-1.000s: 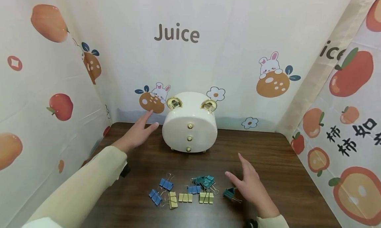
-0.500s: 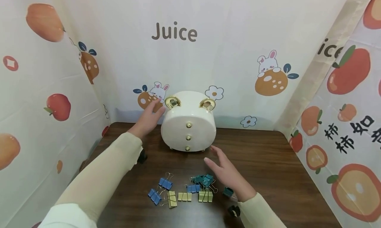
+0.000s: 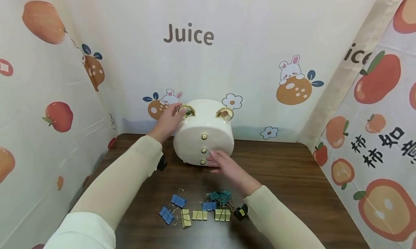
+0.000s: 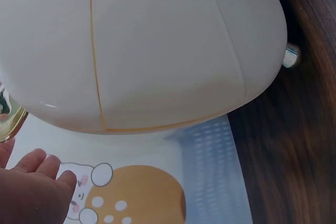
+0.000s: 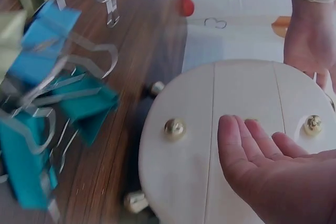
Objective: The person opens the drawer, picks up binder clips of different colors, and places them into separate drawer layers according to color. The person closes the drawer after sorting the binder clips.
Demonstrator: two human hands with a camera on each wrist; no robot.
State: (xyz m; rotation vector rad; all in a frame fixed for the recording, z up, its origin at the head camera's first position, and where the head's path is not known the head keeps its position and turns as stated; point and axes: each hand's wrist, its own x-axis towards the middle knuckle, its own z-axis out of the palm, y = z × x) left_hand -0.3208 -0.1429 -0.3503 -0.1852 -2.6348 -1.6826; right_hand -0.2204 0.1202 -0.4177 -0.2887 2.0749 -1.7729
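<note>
A glossy white rounded drawer box stands at the back of the table, with a column of three gold knobs down its front and small gold feet. Two gold ear-like rings sit on top. My left hand is at the box's left gold ring, its fingers loosely bent beside the ring in the left wrist view. Fingers straight, my right hand is in front of the drawer fronts and overlaps the middle knob in the right wrist view. In the head view its fingertips are just right of the lower knobs.
Blue binder clips, yellow binder clips and dark teal binder clips lie at the front middle of the brown wooden table. A printed fruit-and-rabbit curtain closes in the back and both sides.
My left hand has moved up and right to the box's left ring. My right hand has gone left and forward, from beside a teal clip to the box's front. The box stays put.
</note>
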